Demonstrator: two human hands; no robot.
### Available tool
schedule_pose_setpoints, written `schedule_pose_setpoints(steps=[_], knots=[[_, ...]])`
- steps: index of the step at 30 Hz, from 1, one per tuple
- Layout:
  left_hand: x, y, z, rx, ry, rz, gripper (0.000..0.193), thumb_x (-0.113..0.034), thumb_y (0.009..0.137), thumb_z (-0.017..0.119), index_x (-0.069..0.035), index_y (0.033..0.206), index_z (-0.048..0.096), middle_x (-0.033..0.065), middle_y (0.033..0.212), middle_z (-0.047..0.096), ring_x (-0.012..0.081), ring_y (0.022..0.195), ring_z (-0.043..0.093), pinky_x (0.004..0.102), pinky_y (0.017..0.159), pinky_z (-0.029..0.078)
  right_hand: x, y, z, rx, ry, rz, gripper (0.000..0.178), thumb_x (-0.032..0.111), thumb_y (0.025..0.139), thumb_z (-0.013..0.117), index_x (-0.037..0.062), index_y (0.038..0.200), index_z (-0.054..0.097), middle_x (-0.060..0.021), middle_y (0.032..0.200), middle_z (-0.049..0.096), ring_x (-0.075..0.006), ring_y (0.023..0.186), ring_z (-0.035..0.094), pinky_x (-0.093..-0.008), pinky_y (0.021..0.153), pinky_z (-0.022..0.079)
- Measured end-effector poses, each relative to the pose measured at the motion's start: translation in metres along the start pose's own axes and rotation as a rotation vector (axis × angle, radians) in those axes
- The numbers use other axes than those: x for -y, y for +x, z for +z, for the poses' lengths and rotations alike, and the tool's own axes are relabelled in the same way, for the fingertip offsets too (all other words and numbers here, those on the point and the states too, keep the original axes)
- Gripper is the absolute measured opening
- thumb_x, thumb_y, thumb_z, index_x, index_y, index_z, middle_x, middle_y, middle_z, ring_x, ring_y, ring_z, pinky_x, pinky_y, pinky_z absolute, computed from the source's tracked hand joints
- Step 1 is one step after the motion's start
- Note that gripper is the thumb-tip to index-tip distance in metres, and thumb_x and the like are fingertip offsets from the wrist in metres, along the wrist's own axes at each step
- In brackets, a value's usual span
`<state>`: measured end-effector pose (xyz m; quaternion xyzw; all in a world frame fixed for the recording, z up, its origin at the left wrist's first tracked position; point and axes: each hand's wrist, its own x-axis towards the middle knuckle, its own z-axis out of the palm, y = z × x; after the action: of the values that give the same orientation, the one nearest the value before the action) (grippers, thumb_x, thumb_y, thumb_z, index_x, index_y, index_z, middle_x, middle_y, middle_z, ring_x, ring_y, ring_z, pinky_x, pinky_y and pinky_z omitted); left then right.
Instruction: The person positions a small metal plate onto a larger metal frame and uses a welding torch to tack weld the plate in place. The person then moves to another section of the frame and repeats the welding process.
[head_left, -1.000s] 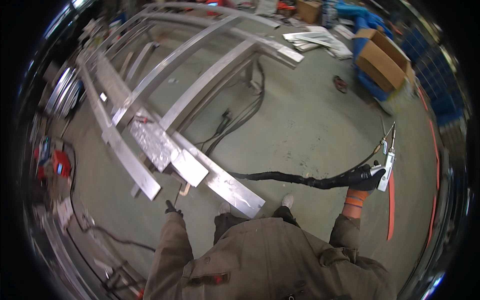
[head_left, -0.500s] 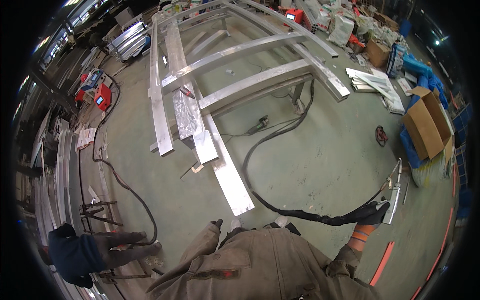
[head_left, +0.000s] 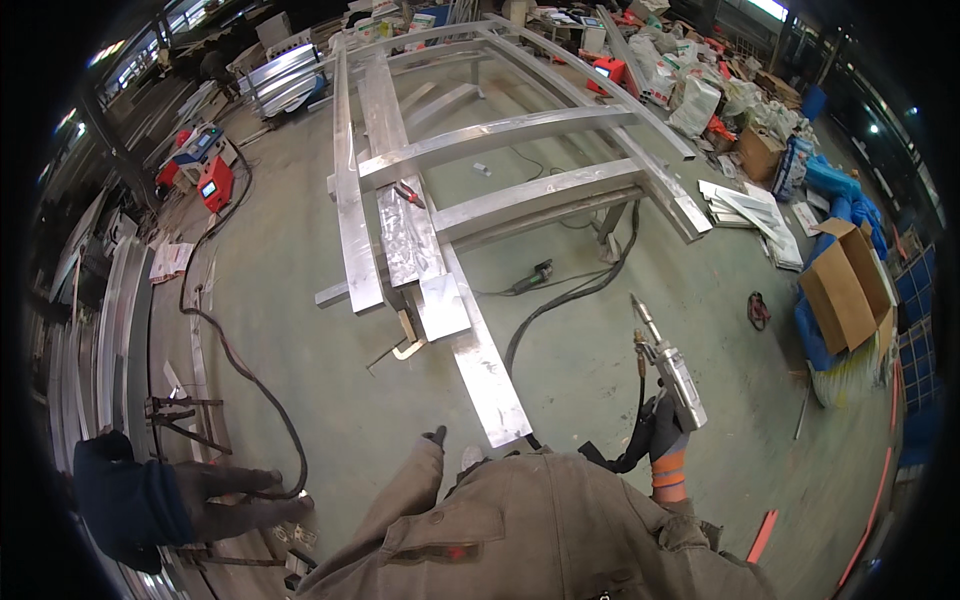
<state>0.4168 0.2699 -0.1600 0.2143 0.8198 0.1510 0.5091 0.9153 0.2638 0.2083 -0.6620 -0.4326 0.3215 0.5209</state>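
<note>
My right hand (head_left: 667, 432), in a dark glove with an orange striped cuff, is wrapped round the handle of a silver welding gun (head_left: 681, 388). Its narrow nozzle points up and away from me, and a thick black hose (head_left: 548, 312) is attached. Little of my left hand (head_left: 436, 436) shows past its brown sleeve, near the close end of a flat aluminium bar; its fingers are too small to read. Ahead lies a large aluminium frame (head_left: 540, 195) of rails and crossbars. A red-handled tool (head_left: 408, 194) rests on it, and a clamp (head_left: 408, 345) is at its near end.
Under the frame, a green-and-black grinder (head_left: 533, 277) lies on the floor. An open cardboard box (head_left: 848, 290) stands at right, near white panels (head_left: 750, 215) and piled bags. A person in dark clothes (head_left: 130, 500) bends at lower left. Red machines (head_left: 215, 187) stand at far left.
My right hand has brought the welding gun leftward from the far right, with its hose following. My body has shifted slightly, and my left hand remains low beside the bar.
</note>
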Motion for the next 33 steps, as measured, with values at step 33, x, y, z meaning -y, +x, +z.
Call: schedule_pose_setpoints(steps=[33], knots=[[-0.295, 0.256, -0.160, -0.161, -0.741, -0.004, 0.041, -0.051, 0.101, 0.074, -0.011, 0.094, 0.076, 0.0069, 0.079, 0.070, 0.0208, 0.061, 0.057, 0.0422, 0.057, 0.045, 0.086, -0.084, 0.123, -0.028, -0.026, 0.225, 0.021, 0.023, 0.106, 0.067, 0.0032, 0.100, 0.069, -0.0009, 0.075, 0.064, -0.0125, 0.062, 0.061, -0.0327, 0.056, 0.048]])
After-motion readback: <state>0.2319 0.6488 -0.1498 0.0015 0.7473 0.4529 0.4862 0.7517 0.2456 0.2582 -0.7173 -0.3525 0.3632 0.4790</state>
